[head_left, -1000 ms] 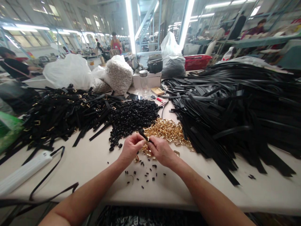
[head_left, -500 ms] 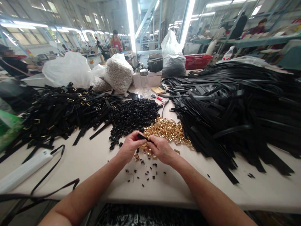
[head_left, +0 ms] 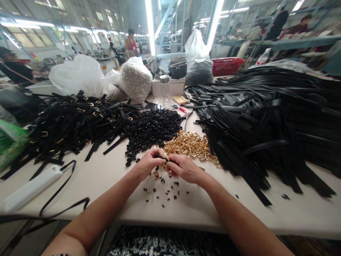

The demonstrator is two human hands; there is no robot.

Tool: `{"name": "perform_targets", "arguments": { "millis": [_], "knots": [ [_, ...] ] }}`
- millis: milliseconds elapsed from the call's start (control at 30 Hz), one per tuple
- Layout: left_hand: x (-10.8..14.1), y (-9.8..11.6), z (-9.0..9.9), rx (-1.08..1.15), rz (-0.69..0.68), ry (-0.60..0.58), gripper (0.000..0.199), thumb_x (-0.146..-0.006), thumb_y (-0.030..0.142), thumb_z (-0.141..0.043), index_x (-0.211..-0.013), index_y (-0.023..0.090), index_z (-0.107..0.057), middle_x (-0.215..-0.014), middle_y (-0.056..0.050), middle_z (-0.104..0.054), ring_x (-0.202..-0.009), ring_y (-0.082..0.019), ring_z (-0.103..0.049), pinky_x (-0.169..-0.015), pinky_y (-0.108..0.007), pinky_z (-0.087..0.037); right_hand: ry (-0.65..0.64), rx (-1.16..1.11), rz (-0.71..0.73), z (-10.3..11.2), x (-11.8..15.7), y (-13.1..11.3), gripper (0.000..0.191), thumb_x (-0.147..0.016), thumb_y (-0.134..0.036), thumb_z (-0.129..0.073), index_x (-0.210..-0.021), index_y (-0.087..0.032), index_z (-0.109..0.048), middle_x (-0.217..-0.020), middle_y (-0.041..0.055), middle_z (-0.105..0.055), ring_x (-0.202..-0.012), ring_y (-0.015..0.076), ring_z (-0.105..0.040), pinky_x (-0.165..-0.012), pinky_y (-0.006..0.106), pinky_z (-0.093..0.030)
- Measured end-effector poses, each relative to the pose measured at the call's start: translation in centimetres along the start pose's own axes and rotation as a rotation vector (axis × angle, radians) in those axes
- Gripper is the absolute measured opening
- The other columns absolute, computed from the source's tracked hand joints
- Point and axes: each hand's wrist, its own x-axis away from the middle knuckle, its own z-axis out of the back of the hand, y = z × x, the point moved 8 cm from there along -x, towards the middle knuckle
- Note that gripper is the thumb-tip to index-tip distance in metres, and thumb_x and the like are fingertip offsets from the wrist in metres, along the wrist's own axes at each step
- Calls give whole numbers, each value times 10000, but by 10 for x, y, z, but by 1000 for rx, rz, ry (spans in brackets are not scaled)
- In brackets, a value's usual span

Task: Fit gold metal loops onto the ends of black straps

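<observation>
My left hand (head_left: 149, 163) is closed on a short black strap (head_left: 160, 156), just in front of the heap of black loops (head_left: 154, 128). My right hand (head_left: 184, 166) is closed too, its fingertips meeting the strap's end, where a bit of gold shows; the fingers partly hide it. Gold buckles (head_left: 190, 145) are piled right behind my hands. Small black pieces (head_left: 168, 192) lie scattered on the table below them, and a single gold buckle (head_left: 155, 174) sits under my left fingers.
Black straps with buckles (head_left: 80, 124) are heaped at the left, long black straps (head_left: 255, 121) at the right. A white power strip (head_left: 34, 186) with a cord lies front left. Behind stand plastic bags (head_left: 135, 80), a glass jar (head_left: 164, 85) and a red basket (head_left: 227, 67). People are farther back.
The view has shifted slightly. The black strap between my hands now lies lower and shows less, with my fingers still around it.
</observation>
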Motion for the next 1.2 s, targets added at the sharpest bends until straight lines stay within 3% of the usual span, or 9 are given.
{"name": "perform_targets", "arguments": {
  "millis": [133,233,500,733,867,1067,1200],
  "knots": [
    [3,17,8,-328,-208,172,145,-654,170,-741,-703,152,-605,-695,25,-581,-669,-104,-538,-651,-221,-432,113,115,1,4,-2,4,220,-911,-191,-479,-698,-176,-530,-567,-32,-557,-525,99,-506,-558,219,-345],
    [5,23,6,-422,-275,223,137,-687,202,-729,-734,156,-608,-706,23,-593,-659,-103,-537,-624,-216,-438,205,190,10,9,-3,6,219,-896,-196,-498,-679,-177,-524,-583,-25,-545,-541,104,-481,-553,228,-311],
    [-1,8,11,-338,-158,249,181,-703,267,-726,-807,154,-630,-695,11,-620,-603,-98,-536,-562,-205,-430,353,345,-33,18,2,4,235,-829,-254,-560,-609,-178,-529,-548,-34,-506,-521,93,-414,-530,231,-241],
    [-1,10,7,-426,-199,207,187,-712,293,-715,-814,150,-650,-727,-8,-625,-631,-109,-539,-591,-224,-432,403,442,-107,24,3,6,243,-813,-301,-585,-605,-180,-550,-559,-24,-521,-531,98,-401,-524,239,-208],
    [-2,9,6,-385,-142,204,143,-692,247,-688,-789,152,-641,-665,16,-591,-579,-92,-498,-540,-206,-390,375,398,-76,21,2,8,247,-824,-292,-569,-607,-177,-539,-564,-24,-519,-545,101,-411,-530,235,-224],
    [-4,6,12,-300,-75,206,141,-653,219,-674,-768,158,-620,-648,24,-600,-576,-98,-517,-565,-217,-413,173,172,35,10,-1,1,150,-834,-165,-490,-705,-171,-567,-621,-24,-574,-563,96,-462,-547,214,-287],
    [-5,4,12,-338,-83,186,131,-651,209,-673,-762,154,-630,-664,24,-595,-582,-92,-502,-565,-210,-401,219,216,1,12,0,2,177,-820,-174,-511,-645,-171,-538,-574,-36,-537,-535,90,-429,-532,220,-262]
  ]
}}
